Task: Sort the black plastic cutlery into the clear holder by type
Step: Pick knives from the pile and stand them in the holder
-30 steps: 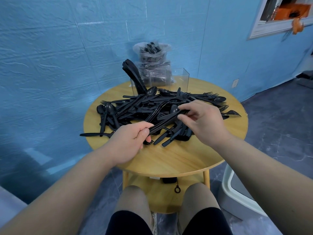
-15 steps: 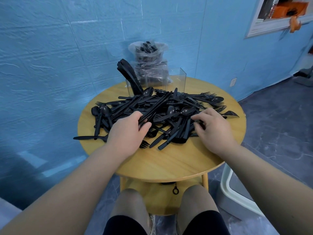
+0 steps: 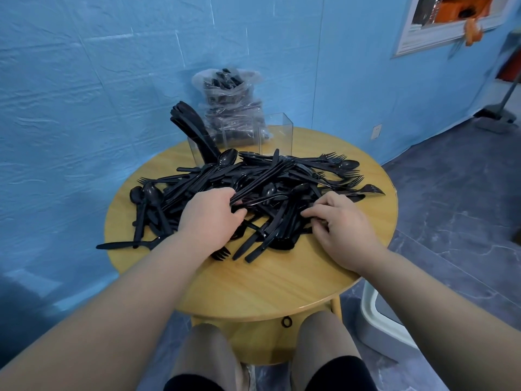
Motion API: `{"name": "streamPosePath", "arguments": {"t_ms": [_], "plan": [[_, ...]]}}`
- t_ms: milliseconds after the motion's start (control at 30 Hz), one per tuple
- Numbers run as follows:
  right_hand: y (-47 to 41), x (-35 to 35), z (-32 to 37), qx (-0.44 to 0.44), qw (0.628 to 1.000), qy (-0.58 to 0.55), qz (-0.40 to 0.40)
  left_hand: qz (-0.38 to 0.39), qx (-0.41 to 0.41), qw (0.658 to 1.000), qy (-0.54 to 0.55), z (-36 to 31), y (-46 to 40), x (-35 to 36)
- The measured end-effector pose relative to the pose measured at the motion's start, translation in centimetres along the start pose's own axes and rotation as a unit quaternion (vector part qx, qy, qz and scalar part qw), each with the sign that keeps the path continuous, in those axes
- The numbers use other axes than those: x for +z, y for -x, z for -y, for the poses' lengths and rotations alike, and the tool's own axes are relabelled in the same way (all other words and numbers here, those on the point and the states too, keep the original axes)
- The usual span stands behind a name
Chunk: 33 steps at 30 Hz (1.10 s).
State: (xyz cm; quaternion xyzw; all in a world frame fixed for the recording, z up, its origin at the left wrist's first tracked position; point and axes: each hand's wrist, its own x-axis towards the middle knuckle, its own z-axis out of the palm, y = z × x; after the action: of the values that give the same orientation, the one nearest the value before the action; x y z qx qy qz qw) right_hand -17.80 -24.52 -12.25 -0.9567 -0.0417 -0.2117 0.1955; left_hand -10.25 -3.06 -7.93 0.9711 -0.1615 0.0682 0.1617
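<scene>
A heap of black plastic cutlery (image 3: pixel 270 179) with forks, spoons and knives mixed lies on the round wooden table (image 3: pixel 267 286). My left hand (image 3: pixel 210 218) grips a bundle of long black pieces that slants up to the right. My right hand (image 3: pixel 339 224) lies on the heap's near right side, with its curled fingers pinching a black piece there. At the back stands the clear holder (image 3: pixel 277 136). Its left compartment holds a leaning bunch of black knives (image 3: pixel 191 128). Its right compartment looks empty.
A clear plastic bag of more black cutlery (image 3: pixel 228 100) stands behind the holder against the blue wall. A white and grey bin (image 3: pixel 377 314) sits on the floor to the right of the table. My knees are under the table's near edge.
My right hand has moved from the heap's right side in toward its near middle and curled its fingers onto a piece. My left hand keeps its bundle and has hardly moved.
</scene>
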Motion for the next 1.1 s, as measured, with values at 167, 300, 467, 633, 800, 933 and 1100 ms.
{"name": "streamPosePath", "arguments": {"t_ms": [167, 300, 467, 633, 800, 933, 1100], "plan": [[0.0, -0.2, 0.8, -0.074, 0.994, 0.035, 0.068, 0.002, -0.023, 0.998, 0.059, 1.3, 1.1, -0.2], [0.1, -0.4, 0.5, -0.086, 0.996, 0.010, 0.036, 0.025, -0.036, 0.993, 0.113, 1.2, 1.7, -0.2], [-1.0, -0.5, -0.4, 0.037, 0.997, 0.070, 0.013, -0.004, -0.045, 0.990, 0.132, 0.2, 1.9, -0.1], [-1.1, -0.1, -0.5, 0.002, 0.998, 0.066, 0.013, -0.038, -0.044, 0.995, 0.085, -0.3, 1.0, -0.3], [-3.6, -0.3, 0.3, 0.038, 0.997, 0.009, -0.070, -0.049, -0.041, 0.996, 0.066, -0.4, 0.0, -0.7], [-6.0, 0.4, 1.0, 0.042, 0.998, 0.053, 0.020, -0.026, -0.037, 0.997, 0.067, -0.3, 0.0, -0.3], [-6.6, 0.2, 1.4, 0.042, 0.991, 0.098, 0.085, -0.009, -0.042, 0.994, 0.096, 0.6, 0.3, -0.4]]}}
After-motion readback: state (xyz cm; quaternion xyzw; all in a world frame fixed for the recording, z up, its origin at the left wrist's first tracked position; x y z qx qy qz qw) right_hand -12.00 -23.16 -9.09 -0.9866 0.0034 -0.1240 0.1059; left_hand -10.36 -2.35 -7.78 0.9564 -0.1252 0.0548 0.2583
